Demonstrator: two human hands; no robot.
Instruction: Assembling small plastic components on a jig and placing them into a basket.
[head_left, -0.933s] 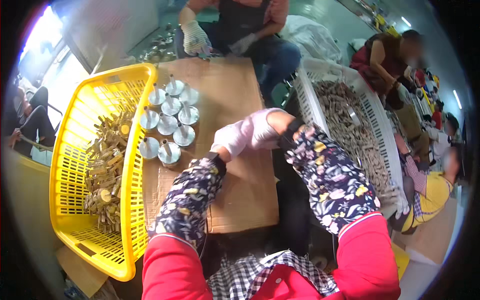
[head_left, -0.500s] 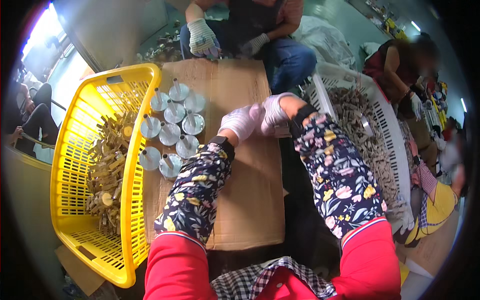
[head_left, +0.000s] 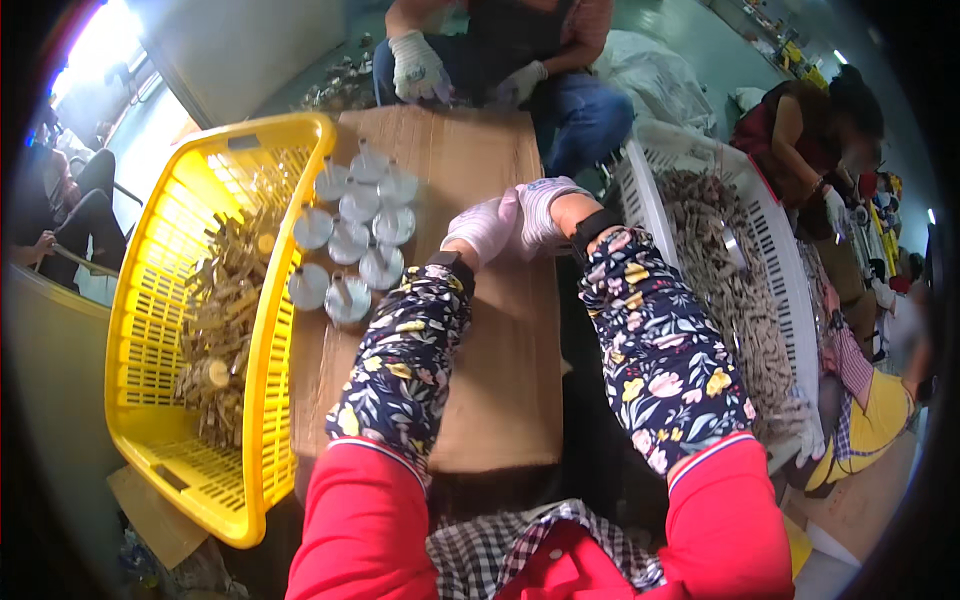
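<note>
My left hand [head_left: 482, 226], in a pale pink glove, and my right hand [head_left: 545, 208], in a white knit glove, meet above the far half of the brown cardboard-covered work table [head_left: 500, 400]. The two hands press together, fingers curled inward; whatever sits between them is hidden, so I cannot tell whether either hand grips anything. Both of my forearms wear dark floral oversleeves above red cuffs.

Just left of my left hand stands a cluster of round silver metal discs with upright centre stems [head_left: 350, 240], set in close rows on the cardboard, most of them touching a neighbour. The nearest disc lies near my left wrist but apart from it.

Beside the discs, along the table's left edge, sits a yellow slotted plastic basket [head_left: 170, 440], holding a heap of small brass-coloured metal parts [head_left: 225, 320]. To the right of the table sits a white slotted plastic crate [head_left: 640, 190], filled with small dull grey-brown metal pieces [head_left: 740, 300].

At the far end of the table a seated person in blue trousers holds two white-gloved hands [head_left: 418, 66] low over the table edge. Another person in a dark red top [head_left: 790, 130] sits beyond the white crate, at right.
</note>
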